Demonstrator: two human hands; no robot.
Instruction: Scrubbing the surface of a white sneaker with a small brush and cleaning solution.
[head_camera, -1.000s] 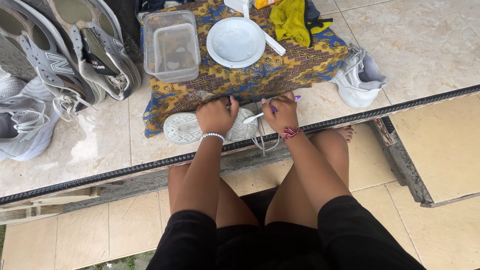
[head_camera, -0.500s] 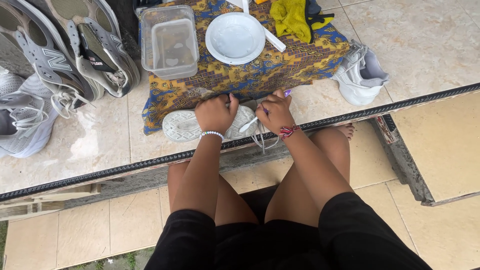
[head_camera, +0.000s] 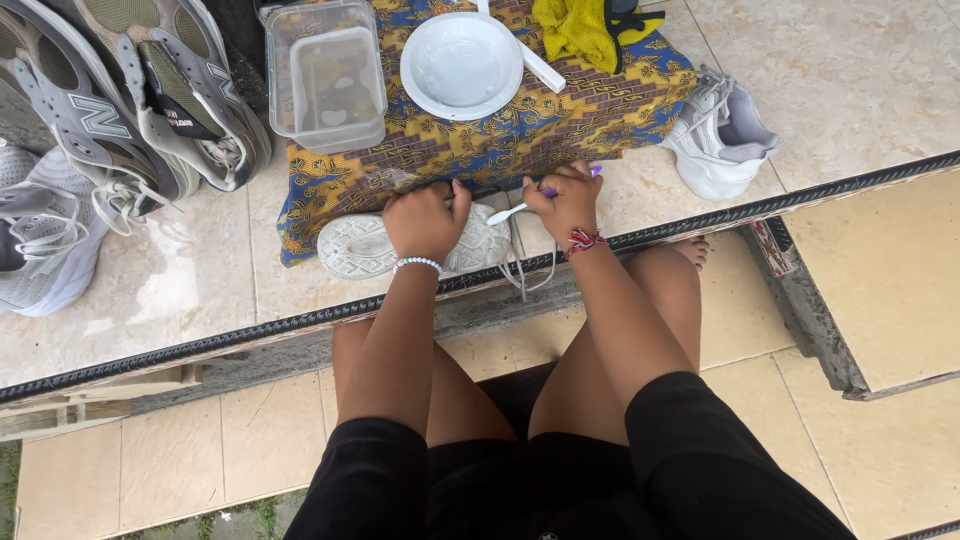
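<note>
A white sneaker (head_camera: 365, 245) lies on its side on the tiled ledge, its pale sole facing me. My left hand (head_camera: 428, 220) presses down on it and grips it at the middle. My right hand (head_camera: 566, 198) holds a toothbrush (head_camera: 510, 211) with a white head and purple handle, its head against the shoe near the laces. The laces (head_camera: 522, 275) hang over the ledge edge. I sit with bare knees below the ledge.
A blue and yellow patterned cloth (head_camera: 600, 110) carries a clear plastic tub (head_camera: 325, 70), a white bowl (head_camera: 462, 65) and a yellow rag (head_camera: 578, 28). Another white sneaker (head_camera: 722, 140) stands at the right. Several grey sneakers (head_camera: 110, 130) lie at the left.
My view has shifted slightly. My right hand has moved the toothbrush a little along the shoe; my left hand keeps its hold on the sneaker.
</note>
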